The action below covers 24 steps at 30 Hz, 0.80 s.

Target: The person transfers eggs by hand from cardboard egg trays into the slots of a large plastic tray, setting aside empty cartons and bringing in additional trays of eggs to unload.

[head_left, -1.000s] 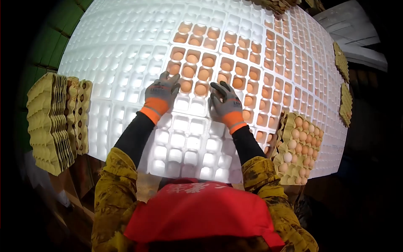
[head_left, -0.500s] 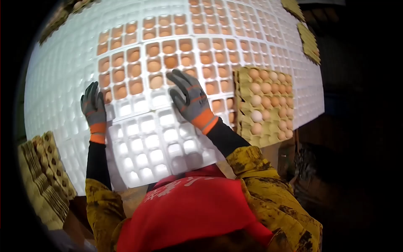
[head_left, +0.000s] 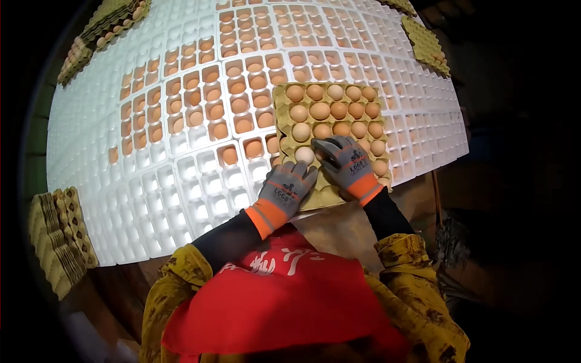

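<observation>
Both of my hands wear grey gloves with orange cuffs and meet over a pulp egg tray (head_left: 327, 198) that holds several brown and pale eggs. My left hand (head_left: 289, 186) is at the tray's near left corner, fingers curled and tips close to a pale egg (head_left: 304, 155). To its right, my right hand (head_left: 346, 160) bends its fingers down among the eggs. Whatever either hand grips is hidden beneath the gloves. Left of the tray, a brown egg (head_left: 228, 155) sits in a cell of the white moulded trays (head_left: 148, 209).
White trays spread across the whole table, many cells farther back holding brown eggs (head_left: 195, 98). Stacked pulp trays stand at the near left (head_left: 57, 242) and far left (head_left: 112, 21). Another pulp tray (head_left: 423, 45) lies at the far right. The table's near edge runs before my body.
Both hands have moved from the white trays to the pulp tray, the left one crossing to the right. The camera view has turned right, so the pulp tray appears nearer the middle.
</observation>
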Tool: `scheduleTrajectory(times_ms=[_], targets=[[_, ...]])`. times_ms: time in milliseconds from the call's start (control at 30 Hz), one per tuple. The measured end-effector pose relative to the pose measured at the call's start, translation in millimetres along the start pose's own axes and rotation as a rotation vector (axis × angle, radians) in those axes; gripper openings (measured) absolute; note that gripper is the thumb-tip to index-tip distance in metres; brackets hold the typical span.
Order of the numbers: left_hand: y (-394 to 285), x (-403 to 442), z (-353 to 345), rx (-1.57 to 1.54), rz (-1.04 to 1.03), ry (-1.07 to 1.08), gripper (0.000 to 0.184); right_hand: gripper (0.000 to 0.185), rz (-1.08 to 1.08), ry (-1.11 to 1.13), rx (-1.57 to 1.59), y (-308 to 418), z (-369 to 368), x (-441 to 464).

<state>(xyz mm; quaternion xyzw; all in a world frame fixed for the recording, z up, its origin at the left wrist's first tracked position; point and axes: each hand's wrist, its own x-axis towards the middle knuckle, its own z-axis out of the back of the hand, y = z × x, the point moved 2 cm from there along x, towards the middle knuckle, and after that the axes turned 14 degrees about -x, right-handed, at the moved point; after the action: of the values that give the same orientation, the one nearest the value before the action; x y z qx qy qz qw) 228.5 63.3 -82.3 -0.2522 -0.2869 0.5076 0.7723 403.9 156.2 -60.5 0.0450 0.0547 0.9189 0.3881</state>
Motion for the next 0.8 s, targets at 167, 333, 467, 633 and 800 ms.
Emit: scheduleTrajectory(times_ms=[167, 333, 467, 633, 800], targets=[[7, 3, 0, -0.559, 0.292, -0.231, 0.041, 0.032, -0.196, -0.082, 0.671, -24, -6, -20], [24, -2, 25, -1.043, 0.437, -0.389, 0.038, 0.029, -0.376, -0.188, 1.421, -50, -6, -16], [-1, 40, -9, 0.226, 0.268, -0.026, 0.034, 0.041, -0.058, -0.216, 0.081, -29, 10, 22], [15, 31, 14, -0.61, 0.499, -0.241, 0.034, 0.048, -0.062, -0.188, 0.521, -50, -8, 29], [55, 22, 48, -1.491, 0.496, -0.404, 0.047, 0.04, -0.17, -0.145, 1.018, -84, 13, 22]])
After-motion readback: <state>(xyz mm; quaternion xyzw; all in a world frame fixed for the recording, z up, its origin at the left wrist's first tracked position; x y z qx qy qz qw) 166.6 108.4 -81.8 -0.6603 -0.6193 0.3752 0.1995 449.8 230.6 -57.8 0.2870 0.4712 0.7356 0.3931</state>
